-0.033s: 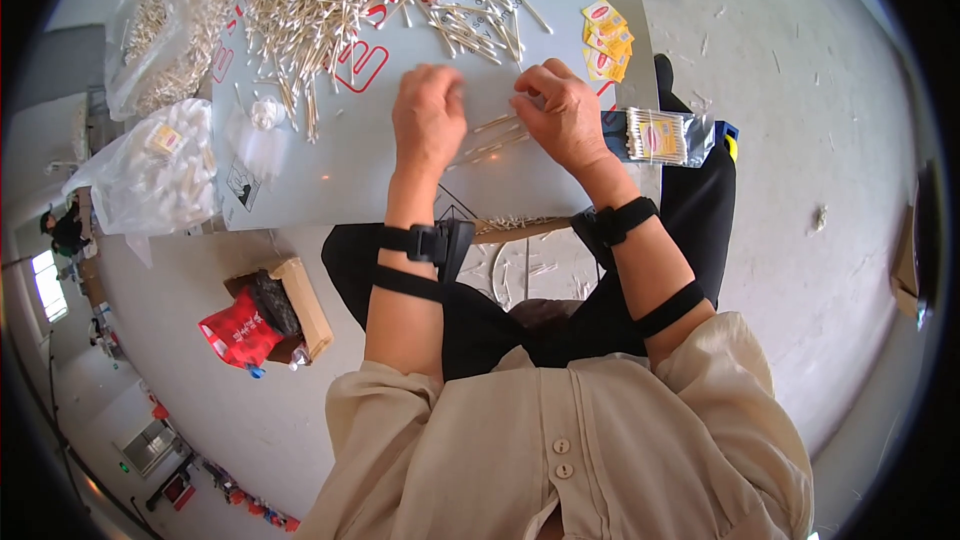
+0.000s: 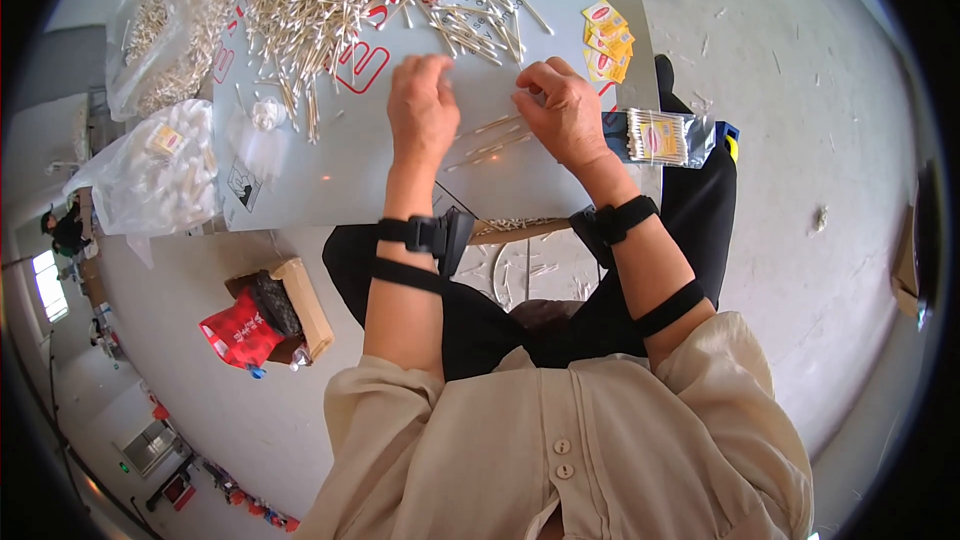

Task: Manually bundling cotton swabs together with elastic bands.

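Both my hands rest on a pale board on my lap. Between them lies a clear plastic bag with a few cotton swabs inside. My left hand lies palm down with its fingers curled on the bag's left end. My right hand grips the bag's right end with bent fingers. A big loose pile of cotton swabs covers the far side of the board, just beyond my fingers. Both wrists carry black straps.
Yellow paper labels lie at the board's right edge, and a filled swab packet lies beside my right wrist. Clear sacks of cotton goods stand at the left. On the floor is a cardboard box with a red bag.
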Action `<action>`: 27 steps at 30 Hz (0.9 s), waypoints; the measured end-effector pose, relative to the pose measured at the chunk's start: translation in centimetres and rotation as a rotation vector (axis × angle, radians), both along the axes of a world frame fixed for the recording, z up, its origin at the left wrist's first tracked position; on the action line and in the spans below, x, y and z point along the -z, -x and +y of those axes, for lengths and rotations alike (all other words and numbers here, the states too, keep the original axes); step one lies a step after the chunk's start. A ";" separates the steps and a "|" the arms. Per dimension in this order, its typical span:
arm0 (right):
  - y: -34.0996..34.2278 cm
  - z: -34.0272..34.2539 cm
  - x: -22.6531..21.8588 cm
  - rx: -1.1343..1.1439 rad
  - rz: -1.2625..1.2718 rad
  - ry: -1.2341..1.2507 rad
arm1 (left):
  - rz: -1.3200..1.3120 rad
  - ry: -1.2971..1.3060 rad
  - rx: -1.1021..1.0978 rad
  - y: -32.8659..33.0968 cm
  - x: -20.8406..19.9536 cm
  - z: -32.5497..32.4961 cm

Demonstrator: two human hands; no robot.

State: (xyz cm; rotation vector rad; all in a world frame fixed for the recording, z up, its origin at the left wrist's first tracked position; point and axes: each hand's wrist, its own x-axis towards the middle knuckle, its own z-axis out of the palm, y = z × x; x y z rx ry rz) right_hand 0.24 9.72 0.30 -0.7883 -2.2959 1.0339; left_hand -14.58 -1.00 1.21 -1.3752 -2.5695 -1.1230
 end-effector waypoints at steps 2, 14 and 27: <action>0.4 0.2 -0.2 0.054 -0.013 0.070 | 0.015 0.049 -0.028 1.3 -0.3 0.9; 0.9 0.4 0.5 0.085 -0.080 -0.027 | 0.161 0.118 0.086 1.3 0.7 1.5; 0.1 0.3 0.5 0.105 0.078 0.157 | 0.001 0.108 0.028 1.3 0.0 0.4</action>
